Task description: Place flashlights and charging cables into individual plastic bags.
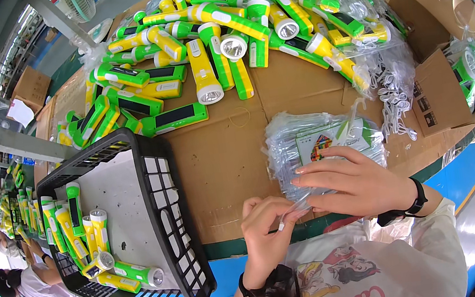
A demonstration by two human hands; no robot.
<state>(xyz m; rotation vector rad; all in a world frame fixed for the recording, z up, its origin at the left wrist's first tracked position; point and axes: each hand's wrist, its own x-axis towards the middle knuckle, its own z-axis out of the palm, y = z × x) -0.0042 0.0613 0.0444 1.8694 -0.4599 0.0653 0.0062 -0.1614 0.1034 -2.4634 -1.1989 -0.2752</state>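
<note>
pinching a clear bag [300,205] with both hands.

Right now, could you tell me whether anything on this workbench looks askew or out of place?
The black plastic crate stands tipped, with a few flashlights slid toward its low end. The big flashlight heap lies jumbled. Otherwise nothing looks spilled or damaged.

I had only the one head view, worn above the worker and looking steeply down and forward over the cardboard-covered table [219,151]. It sat close, its fisheye bending edges at the rim, forearms entering from the lower edge.
</note>
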